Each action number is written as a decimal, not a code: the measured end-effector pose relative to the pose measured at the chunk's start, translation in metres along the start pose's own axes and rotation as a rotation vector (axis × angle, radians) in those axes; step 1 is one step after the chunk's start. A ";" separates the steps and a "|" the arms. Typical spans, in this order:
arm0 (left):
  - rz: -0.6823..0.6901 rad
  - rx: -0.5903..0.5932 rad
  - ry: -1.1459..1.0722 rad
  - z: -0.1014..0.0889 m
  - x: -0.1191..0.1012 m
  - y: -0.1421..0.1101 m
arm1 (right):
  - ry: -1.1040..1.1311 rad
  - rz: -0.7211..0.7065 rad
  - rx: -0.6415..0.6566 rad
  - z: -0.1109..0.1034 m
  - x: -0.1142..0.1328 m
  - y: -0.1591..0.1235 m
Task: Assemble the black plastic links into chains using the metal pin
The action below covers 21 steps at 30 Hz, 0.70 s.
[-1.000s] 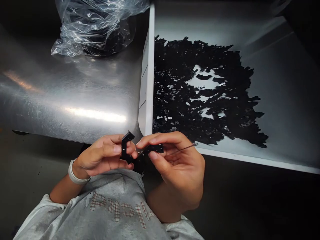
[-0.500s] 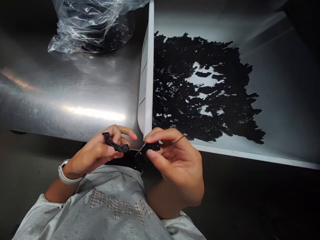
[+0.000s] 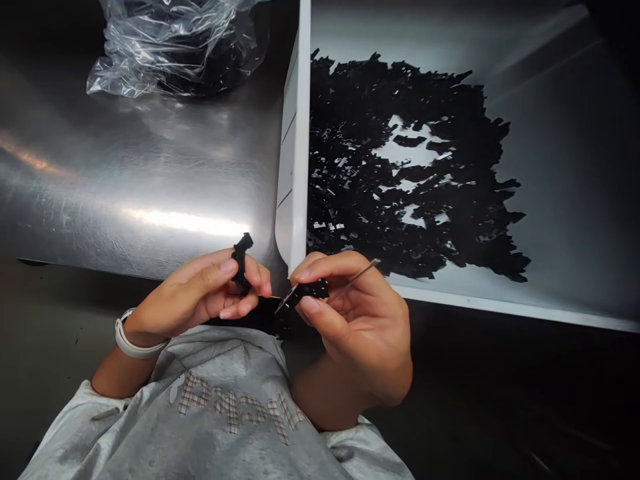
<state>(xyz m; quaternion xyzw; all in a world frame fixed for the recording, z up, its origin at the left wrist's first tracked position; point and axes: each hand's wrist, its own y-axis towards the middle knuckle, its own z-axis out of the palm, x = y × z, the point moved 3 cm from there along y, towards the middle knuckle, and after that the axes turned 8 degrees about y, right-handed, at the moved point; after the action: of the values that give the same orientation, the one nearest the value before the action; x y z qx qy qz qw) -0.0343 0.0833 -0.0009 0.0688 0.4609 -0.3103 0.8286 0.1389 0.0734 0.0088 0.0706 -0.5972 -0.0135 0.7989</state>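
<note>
Though apart, parts (image 3: 314, 289) (black) in hands (image 3: 367, 323).

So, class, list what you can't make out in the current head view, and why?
All in the head view:
Black part in the left hand: partly covered by fingers.
Thin rod in the right hand: partly hidden by fingers.
Plastic bag: top cut off by the upper edge.
Pile of black pieces: single shapes too small and dark.

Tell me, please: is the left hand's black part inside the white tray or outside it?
Outside. The left hand pinches the black part to the left of the white tray.
</note>
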 end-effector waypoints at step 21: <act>-0.252 0.248 -0.220 0.009 0.025 0.012 | 0.087 0.050 0.090 0.006 0.008 0.004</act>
<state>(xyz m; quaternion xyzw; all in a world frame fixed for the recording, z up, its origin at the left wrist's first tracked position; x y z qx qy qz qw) -0.0113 0.0780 -0.0183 0.0778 0.3308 -0.4714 0.8138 0.1355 0.0764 0.0184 0.0919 -0.5635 0.0364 0.8202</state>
